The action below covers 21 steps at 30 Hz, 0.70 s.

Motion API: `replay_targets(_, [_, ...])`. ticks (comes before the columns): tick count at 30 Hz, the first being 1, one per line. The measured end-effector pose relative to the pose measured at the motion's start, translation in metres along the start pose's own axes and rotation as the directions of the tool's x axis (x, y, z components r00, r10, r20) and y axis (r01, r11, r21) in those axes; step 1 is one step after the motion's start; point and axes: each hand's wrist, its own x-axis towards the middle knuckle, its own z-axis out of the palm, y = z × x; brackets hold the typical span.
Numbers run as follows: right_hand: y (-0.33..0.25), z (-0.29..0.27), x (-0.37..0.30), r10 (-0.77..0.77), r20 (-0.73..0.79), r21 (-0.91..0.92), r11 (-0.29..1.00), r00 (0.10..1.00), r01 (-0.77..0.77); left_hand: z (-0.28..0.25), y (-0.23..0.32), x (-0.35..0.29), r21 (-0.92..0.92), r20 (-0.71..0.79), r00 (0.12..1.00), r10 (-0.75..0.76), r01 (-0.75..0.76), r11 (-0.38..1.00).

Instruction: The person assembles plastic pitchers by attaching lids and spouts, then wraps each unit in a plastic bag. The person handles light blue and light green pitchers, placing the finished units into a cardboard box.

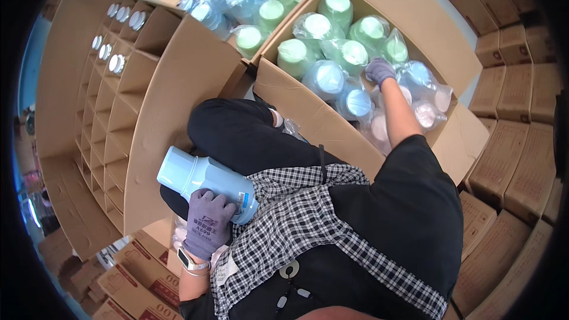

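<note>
My left hand [208,225], in a grey-purple work glove, curls its fingers over the lower part of a light blue plastic bottle [207,181]. The bottle lies tilted across my lap, and a small label shows near one end. My right hand [380,71], gloved alike, reaches into an open carton [320,106] in front of me. Its fingers are closed beside a bagged green bottle [396,50]; what they grip is hidden. Around it in that carton stand several green, blue and pinkish bottles in clear plastic bags.
At the left, a tall carton [160,124] with cardboard dividers [118,118] holds several items with silvery round tops [117,63]. Beyond it, another carton has bagged blue and green bottles [237,0]. Closed cartons [510,148] are stacked at the right; more cartons [142,269] stand lower left.
</note>
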Motion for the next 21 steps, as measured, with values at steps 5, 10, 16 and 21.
replay_targets(5, [-0.109,-0.226,-0.052,-0.725,0.205,0.729,0.561,0.657,0.392,-0.02,-0.011,-0.007,-0.272,-0.056,0.995,0.084,-0.097,0.957])
replay_targets(10, [-0.243,-0.351,-0.163,-0.966,-0.127,0.992,-0.124,0.226,0.029,-0.028,-0.016,0.021,-0.272,-0.643,0.764,-0.042,-0.177,0.946])
replay_targets(16, [-0.46,-0.384,-0.281,-0.806,-0.578,0.781,-0.502,-0.127,-0.371,0.034,-0.005,0.072,-0.318,-0.928,0.212,-0.306,-0.027,0.948])
replay_targets(21, [-0.576,-0.354,-0.291,-0.92,-0.392,0.905,-0.388,0.013,-0.174,0.003,-0.041,0.047,-0.486,-0.854,0.207,-0.477,0.007,0.874])
